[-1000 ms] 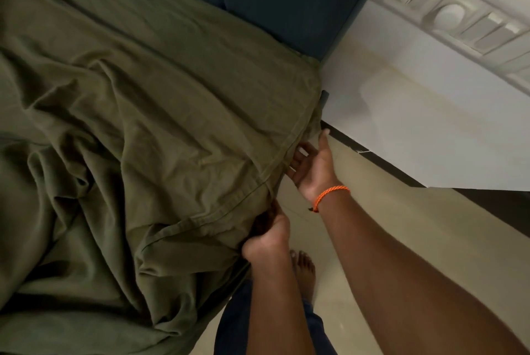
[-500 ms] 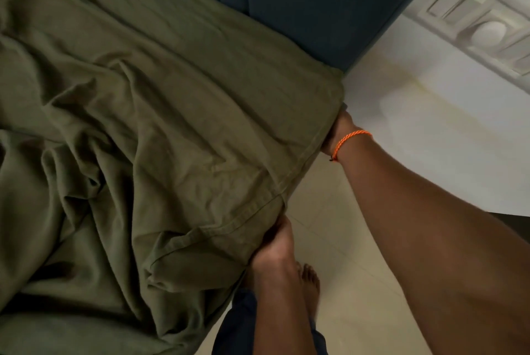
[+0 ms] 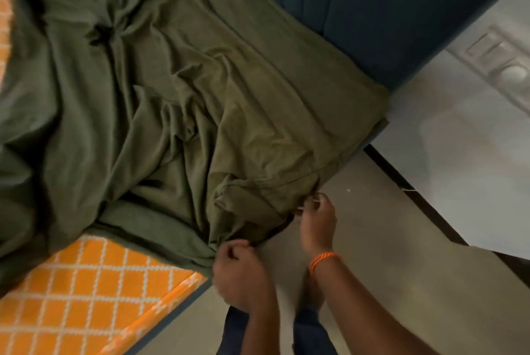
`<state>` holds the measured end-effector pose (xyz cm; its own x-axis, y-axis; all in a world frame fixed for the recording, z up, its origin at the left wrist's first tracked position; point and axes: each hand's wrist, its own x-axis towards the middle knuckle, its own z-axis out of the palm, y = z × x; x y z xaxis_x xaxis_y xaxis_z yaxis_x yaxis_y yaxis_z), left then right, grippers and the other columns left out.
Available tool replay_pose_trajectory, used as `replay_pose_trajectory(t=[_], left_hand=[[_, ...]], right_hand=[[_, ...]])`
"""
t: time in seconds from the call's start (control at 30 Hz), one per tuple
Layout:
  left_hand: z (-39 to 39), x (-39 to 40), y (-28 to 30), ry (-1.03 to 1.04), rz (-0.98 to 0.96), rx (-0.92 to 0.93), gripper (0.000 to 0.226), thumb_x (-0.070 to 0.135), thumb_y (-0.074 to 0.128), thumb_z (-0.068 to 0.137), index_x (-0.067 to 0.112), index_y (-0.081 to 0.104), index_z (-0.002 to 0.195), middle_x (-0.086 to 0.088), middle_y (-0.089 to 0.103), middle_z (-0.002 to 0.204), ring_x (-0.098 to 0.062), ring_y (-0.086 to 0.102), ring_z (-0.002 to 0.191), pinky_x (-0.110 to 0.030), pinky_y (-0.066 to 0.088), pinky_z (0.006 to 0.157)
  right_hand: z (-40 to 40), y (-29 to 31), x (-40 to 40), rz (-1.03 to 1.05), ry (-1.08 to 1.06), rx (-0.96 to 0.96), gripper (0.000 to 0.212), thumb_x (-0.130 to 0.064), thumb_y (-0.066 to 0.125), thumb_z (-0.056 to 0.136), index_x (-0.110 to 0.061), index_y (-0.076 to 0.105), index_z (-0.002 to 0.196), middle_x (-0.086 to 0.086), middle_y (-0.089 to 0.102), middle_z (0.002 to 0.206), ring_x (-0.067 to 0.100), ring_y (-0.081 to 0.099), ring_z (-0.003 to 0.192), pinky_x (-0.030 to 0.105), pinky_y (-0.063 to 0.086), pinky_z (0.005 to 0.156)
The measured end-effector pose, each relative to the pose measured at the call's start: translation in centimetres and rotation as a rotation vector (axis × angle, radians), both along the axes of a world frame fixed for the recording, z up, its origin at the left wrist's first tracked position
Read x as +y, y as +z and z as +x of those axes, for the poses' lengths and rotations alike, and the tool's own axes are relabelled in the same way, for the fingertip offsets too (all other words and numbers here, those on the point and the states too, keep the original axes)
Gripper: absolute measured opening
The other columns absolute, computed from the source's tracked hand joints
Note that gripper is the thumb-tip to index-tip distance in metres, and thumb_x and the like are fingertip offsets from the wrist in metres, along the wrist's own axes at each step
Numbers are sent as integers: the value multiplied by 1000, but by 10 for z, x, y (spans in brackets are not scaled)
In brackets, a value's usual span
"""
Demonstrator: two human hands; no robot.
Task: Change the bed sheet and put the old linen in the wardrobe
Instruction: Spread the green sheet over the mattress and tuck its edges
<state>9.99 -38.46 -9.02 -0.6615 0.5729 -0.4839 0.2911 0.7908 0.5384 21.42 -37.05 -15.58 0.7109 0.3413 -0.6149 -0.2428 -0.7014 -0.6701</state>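
Our fingertips are buried in cloth, and motion blur softens the edges. We grip the crumpled green sheet [image 3: 177,102] at the bed's edge: left hand [image 3: 239,271] fisted on a bunched fold, right hand [image 3: 317,221] pinching the hem, above an orange checked sheet [image 3: 94,288].

A bed, seen from above at its corner, carries a crumpled olive-green sheet [image 3: 177,91] that covers most of the surface and hangs over the edge just beside the right hand [image 3: 317,218]. To the left of the left hand [image 3: 239,271] lies an uncovered stretch of orange bedding with a white lattice pattern [image 3: 94,291], touching the green sheet's bunched lower border. Beyond both hands, past the sheet's far edge, stands a dark blue headboard [image 3: 387,2]. Under and to the right of the hands runs a pale tiled floor [image 3: 401,254].
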Motion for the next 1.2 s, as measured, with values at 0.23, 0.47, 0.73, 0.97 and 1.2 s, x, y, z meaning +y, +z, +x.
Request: replay_pose_trajectory(t=[0.23, 0.47, 0.73, 0.97, 1.2], left_hand=[[-135, 55, -20, 102, 152, 210, 78, 61, 76, 83, 5, 52, 132, -20, 54, 132, -41, 49, 127, -55, 41, 108], [-267, 160, -36, 278, 131, -399, 83, 33, 92, 62, 4, 56, 130, -11, 69, 123, -30, 71, 98, -39, 63, 74], [-371, 137, -9, 467, 341, -1271, 28, 13, 45, 105, 5, 67, 121, -14, 76, 116, -26, 74, 103, -40, 59, 96], [-419, 57, 21, 281, 160, -1402, 45, 30, 59, 105, 3, 62, 141, -16, 67, 139, -31, 64, 131, -50, 50, 111], [-445, 6, 28, 260, 104, -1388, 42, 33, 61, 104, 5, 69, 134, -16, 71, 132, -31, 69, 123, -48, 55, 104]], right_hand=[[-151, 90, -8, 452, 604, -254, 18, -8, 55, 102, -19, 67, 110, -6, 62, 107, 3, 59, 98, 19, 51, 84], [-248, 55, 21, 175, 1270, -549, 68, -38, 70, 83, -29, 47, 146, -1, 52, 141, 22, 48, 126, 45, 43, 102], [-273, 42, 14, 216, 1440, -913, 9, -27, 54, 92, -28, 59, 99, -4, 59, 96, 25, 58, 92, 43, 42, 75], [-305, 93, 10, -239, 1619, -731, 25, -27, 57, 89, -27, 77, 105, -3, 69, 102, 24, 59, 110, 42, 42, 92], [-400, 111, 10, -74, 1172, -885, 15, -11, 55, 86, -12, 70, 85, 9, 64, 93, 31, 58, 94, 41, 50, 82]])
